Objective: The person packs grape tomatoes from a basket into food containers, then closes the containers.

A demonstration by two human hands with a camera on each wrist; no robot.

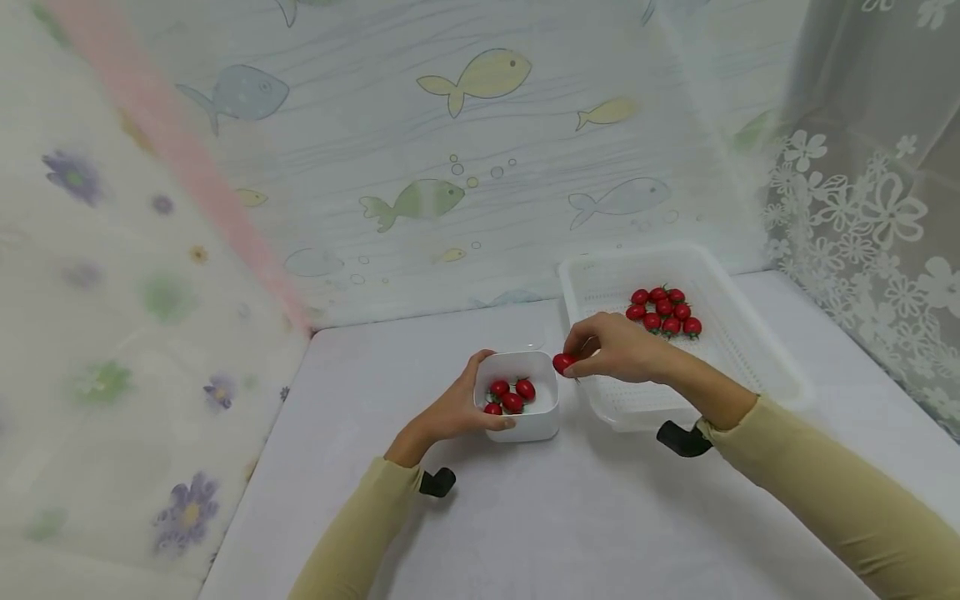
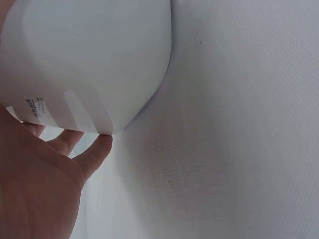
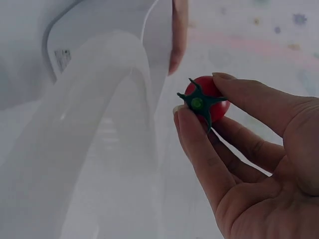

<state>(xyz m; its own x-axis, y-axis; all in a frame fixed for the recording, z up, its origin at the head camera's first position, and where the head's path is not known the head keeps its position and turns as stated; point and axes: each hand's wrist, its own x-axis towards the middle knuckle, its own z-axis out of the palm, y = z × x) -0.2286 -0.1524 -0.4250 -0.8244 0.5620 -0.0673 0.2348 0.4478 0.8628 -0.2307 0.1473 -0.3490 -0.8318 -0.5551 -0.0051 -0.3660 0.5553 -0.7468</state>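
Observation:
A cherry tomato (image 3: 215,113) with a green star-shaped stem is pinched between the thumb and fingertips of my right hand (image 1: 618,346). In the head view that hand is just right of a small white square box (image 1: 536,427), level with its rim. Several red cherry tomatoes (image 1: 513,402) lie inside the box. My left hand (image 1: 450,408) grips the box from its left side, thumb along the front and fingers at the back. The left wrist view shows fingertips (image 2: 103,144) against the box wall, which carries small printed lettering.
To the right stands a large white perforated basket (image 1: 776,379), with a cluster of cherry tomatoes (image 1: 663,307) at its far end. My right forearm crosses over its near side. A fish-patterned curtain (image 1: 420,275) hangs behind the white table (image 1: 570,517); a flowered one (image 1: 217,417) hangs at left.

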